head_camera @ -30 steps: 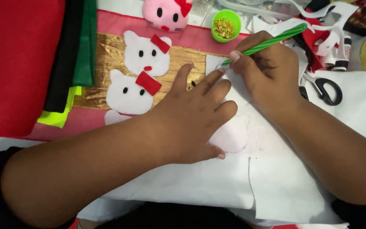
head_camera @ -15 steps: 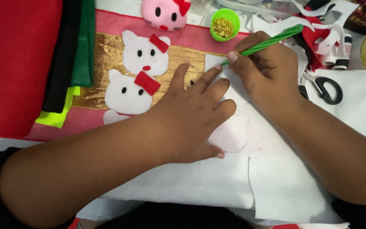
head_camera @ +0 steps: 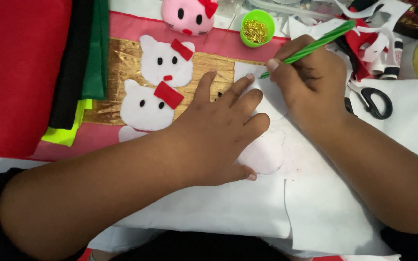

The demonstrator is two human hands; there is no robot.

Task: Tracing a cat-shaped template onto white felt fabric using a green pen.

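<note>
Beside both hands (head_camera: 218, 130), scissors (head_camera: 371, 101) and green pin cup (head_camera: 257, 28).

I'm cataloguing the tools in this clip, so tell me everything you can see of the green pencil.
The green pencil is a slim stick, bright green with faint lighter stripes; its material cannot be told. The right hand grips it near the lower end, thumb and fingers wrapped round. It slants from upper right down to lower left, its tip on the white felt, just beside the left hand, which lies flat there. The upper end sticks out free.
</note>
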